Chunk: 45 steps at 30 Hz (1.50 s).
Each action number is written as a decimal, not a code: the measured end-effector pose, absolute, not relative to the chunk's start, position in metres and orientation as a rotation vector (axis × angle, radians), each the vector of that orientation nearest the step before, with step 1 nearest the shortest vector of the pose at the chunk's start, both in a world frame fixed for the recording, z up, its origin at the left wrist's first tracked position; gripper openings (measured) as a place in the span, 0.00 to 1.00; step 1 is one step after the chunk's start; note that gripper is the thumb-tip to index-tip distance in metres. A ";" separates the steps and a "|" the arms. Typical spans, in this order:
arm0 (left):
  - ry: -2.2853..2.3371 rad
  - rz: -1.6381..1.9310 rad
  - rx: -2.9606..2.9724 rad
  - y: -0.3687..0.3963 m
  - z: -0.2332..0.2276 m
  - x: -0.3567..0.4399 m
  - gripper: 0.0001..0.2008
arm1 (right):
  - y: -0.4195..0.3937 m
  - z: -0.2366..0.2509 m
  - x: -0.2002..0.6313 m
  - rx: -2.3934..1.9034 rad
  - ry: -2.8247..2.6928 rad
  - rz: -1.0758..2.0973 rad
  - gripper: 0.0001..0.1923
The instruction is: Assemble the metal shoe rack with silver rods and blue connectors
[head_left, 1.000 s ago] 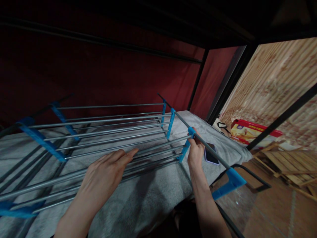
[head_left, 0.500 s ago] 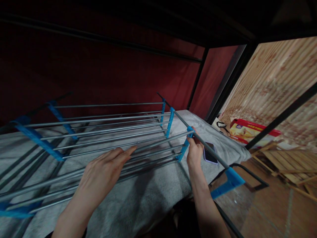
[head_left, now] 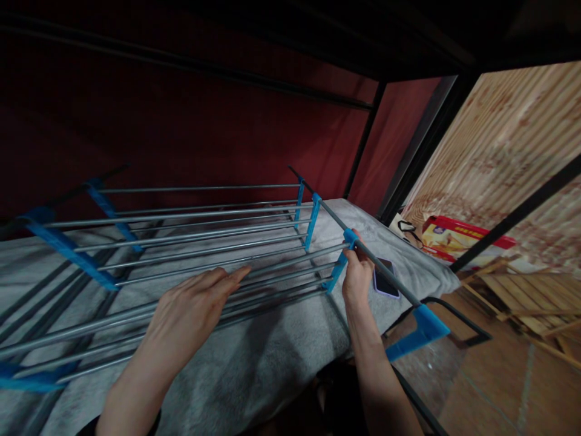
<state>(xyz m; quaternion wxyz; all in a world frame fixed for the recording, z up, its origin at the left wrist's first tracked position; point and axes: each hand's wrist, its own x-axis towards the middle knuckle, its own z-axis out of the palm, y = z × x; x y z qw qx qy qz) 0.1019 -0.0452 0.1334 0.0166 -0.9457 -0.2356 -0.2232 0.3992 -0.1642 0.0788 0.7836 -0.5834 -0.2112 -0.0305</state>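
A rack of grey metal rods (head_left: 209, 246) joined by blue plastic brackets lies across the grey cloth. My left hand (head_left: 195, 303) is over its front rods, back up, with the fingers stretched out to the right; whether the palm presses on a rod is hidden. At the rack's right end, my right hand (head_left: 357, 280) is closed around a blue bracket (head_left: 349, 238), where it joins the long side pole (head_left: 390, 275). Part of its fingers is hidden behind the pole. A corner bracket (head_left: 422, 330) caps that pole's near end.
Beside my right hand a phone (head_left: 387, 283) rests on the grey cloth (head_left: 281, 351). Black frame posts (head_left: 426, 145) stand at the right and a dark red wall (head_left: 204, 133) behind. Further right are a red and yellow box (head_left: 463, 236) and a slatted wooden piece (head_left: 526, 297).
The view has shifted very slightly, and the rack's left end appears a little higher. Both hands keep practically the same places and poses.
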 end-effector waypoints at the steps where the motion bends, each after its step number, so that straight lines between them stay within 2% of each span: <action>1: -0.729 -0.689 -2.946 -0.045 0.133 0.102 0.25 | -0.164 0.079 0.399 -1.254 -0.455 -0.066 0.29; 31: -0.646 -0.693 -2.786 -0.049 0.144 0.114 0.26 | -0.159 0.081 0.395 -1.291 -0.492 -0.193 0.28; 37: -0.664 -0.693 -2.774 -0.058 0.144 0.113 0.23 | -0.164 0.065 0.396 -1.383 -0.557 -0.209 0.21; 41: -0.701 -0.652 -2.781 -0.065 0.146 0.112 0.23 | -0.169 0.043 0.400 -1.255 -0.418 -0.441 0.19; 45: -0.752 -0.643 -2.772 -0.067 0.146 0.112 0.21 | -0.173 0.034 0.385 -1.200 -0.486 -0.605 0.09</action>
